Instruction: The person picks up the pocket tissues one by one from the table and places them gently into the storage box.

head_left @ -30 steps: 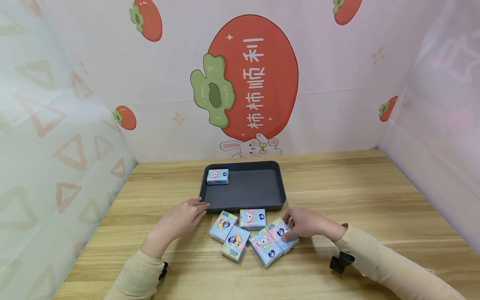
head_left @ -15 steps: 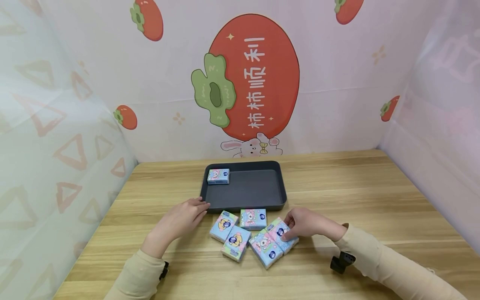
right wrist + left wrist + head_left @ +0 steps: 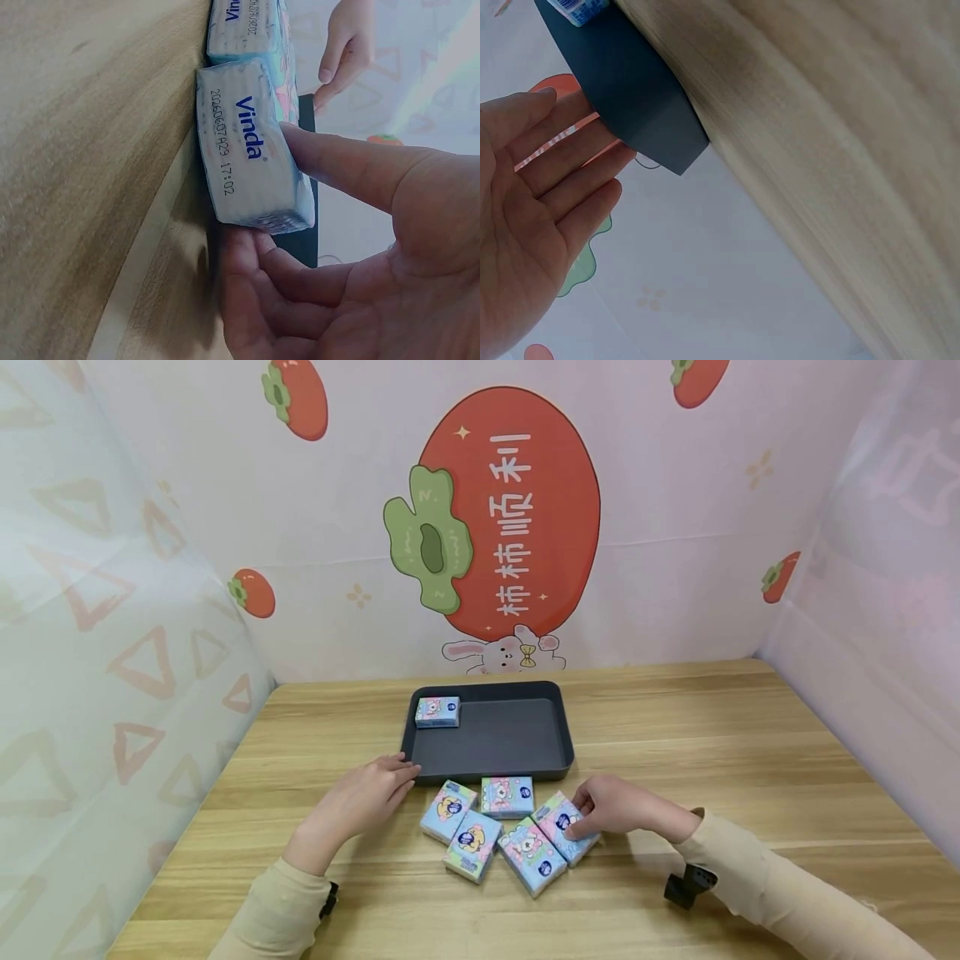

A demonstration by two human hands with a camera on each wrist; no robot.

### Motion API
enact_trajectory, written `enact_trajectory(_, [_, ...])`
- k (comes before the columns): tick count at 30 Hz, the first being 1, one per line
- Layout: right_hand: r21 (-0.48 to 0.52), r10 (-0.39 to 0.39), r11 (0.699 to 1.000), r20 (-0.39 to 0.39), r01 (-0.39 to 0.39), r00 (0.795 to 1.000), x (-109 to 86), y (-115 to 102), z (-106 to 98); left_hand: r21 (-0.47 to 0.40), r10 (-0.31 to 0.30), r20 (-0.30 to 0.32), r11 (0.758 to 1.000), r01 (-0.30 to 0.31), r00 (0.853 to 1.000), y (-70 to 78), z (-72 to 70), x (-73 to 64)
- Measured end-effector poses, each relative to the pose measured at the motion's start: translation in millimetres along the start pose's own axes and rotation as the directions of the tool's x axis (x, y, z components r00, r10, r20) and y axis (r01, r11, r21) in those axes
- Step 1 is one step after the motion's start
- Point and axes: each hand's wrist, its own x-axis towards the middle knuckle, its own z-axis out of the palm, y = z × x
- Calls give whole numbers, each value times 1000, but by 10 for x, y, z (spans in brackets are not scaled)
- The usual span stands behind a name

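My right hand pinches a small pack of tissues, thumb on its printed face and fingers at its side. In the right wrist view this tissue pack shows its white "Vinda" end, close against another pack. My left hand touches the near left corner of a dark grey tray; in the left wrist view its fingers are nearly straight at the tray's edge. One tissue pack lies in the tray's far left corner.
In front of the tray, several more packs lie flat: a bear-print pack, two yellow-print packs, and another bear-print pack beside the pinched one. Behind the wooden table hangs a printed cloth.
The pinched tissue pack has shifted very slightly to the right and away from me, along with my right hand. My left hand stays at the tray corner.
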Motion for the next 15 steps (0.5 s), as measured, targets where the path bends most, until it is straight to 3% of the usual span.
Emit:
enact_trajectory(8, [55,31,998,4,-31,1000,-27,-13,-5,1,-1,-4,1000,1,1000,10,-3,-8])
enact_trajectory(15, [100,10,995,10,-11,1000,-35,0,-12,-2,-1,-10,1000,1,1000,0,4,-7])
